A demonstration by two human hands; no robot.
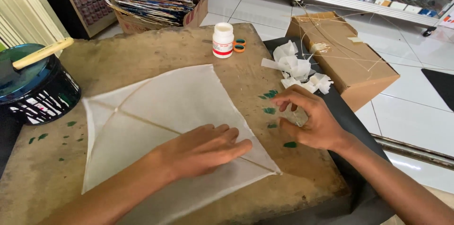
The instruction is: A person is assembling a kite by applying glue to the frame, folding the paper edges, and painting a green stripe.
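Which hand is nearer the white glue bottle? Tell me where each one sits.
Right. The right hand hovers over the board's right edge, below and right of the white glue bottle. The left hand lies flat on the white paper kite, farther toward the person.

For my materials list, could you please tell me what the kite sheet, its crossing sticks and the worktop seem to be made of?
The kite sheet under the left hand looks like thin, matte white tissue paper: the sticks show through it. The sticks seem to be slim bamboo or wood splints, though that is uncertain. The worktop looks like worn brown board, rough, with green paint spots.
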